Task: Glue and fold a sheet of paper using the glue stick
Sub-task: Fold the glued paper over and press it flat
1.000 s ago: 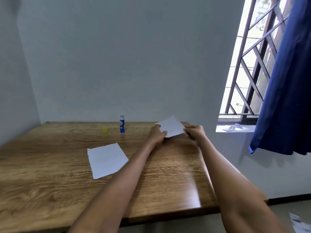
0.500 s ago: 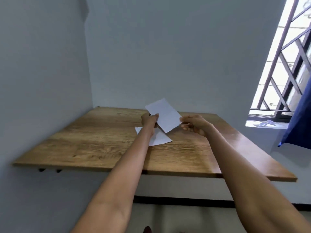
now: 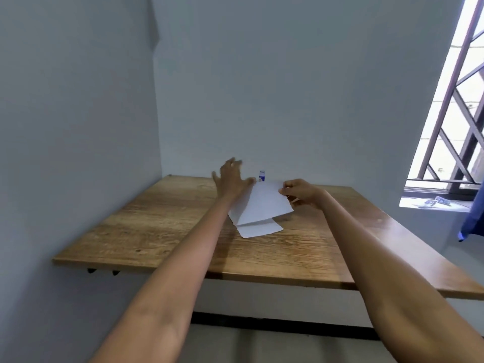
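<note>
While pinching the right edge of the upper sheet between thumb and curled fingers, holds it tilted, near corner dipping toward the table: that is the right hand, its grip closed on the paper at about 3 o'clock of the sheet. Left hand lifted, blurred, fingers spread wide and straight, gripping nothing; hovers at roughly 10 o'clock of the upper sheet, just beside or brushing its far left corner, cannot tell which.

Counted: two hands, two white sheets, one glue stick. Second sheet flat on the table, mostly covered by the held one, only its near strip peeking out at 6 o'clock. Glue stick upright near the far table edge, blue body with a white band, at 12 o'clock of the held sheet and between the two hands, just to 3 o'clock of the left fingertips, apart from both grips. Whether capped: too small to tell.

Held sheet thus directly between the grips, right one clamped on it, left one spread beside it. Both forearms stretched out over the near table edge. Beyond, at 2 o'clock, a barred window with a blue curtain hanging at the frame's right edge; small items on the sill, too blurred to name.
</note>
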### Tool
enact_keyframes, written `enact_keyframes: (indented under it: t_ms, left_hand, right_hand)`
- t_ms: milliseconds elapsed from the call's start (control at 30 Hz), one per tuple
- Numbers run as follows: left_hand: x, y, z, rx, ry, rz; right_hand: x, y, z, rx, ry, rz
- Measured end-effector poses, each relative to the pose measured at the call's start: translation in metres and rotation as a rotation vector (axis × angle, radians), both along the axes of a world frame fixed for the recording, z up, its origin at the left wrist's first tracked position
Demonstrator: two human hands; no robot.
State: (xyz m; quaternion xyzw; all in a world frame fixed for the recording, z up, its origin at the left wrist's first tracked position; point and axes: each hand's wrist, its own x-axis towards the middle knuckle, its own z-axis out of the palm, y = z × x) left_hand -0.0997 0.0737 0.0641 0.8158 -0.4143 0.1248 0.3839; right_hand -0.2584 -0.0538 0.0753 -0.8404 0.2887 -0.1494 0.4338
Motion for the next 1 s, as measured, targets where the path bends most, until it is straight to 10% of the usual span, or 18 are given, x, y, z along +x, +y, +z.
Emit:
enact_keyframes:
  t_ms: [200, 367, 633, 867, 1000]
  left_hand:
    - [-0.017, -0.016, 0.022, 0.174, -0.007, -0.198]
    - [-0.016, -0.017, 0.011, -0.123, 0.314, -0.122]
    - [0.003, -0.010, -0.006, -0.489, 1.119, -0.092]
    - [0.012, 0.001, -0.012, -0.406, 1.016, -0.129]
    - [0.028, 0.031, -0.011, 0.170, 0.504, 0.145]
  right_hand:
    - [0.016, 0.002, 0.007, -0.069, -0.132, 0.018]
    - [0.022, -0.007, -0.005, -0.129, -0.250, -0.164]
    - [0.018, -0.003, -0.036, 0.455, -0.394, -0.196]
    - [0.021, -0.004, -0.048, 0.454, -0.384, -0.179]
    - [0.021, -0.012, -0.052, 0.446, -0.350, -0.203]
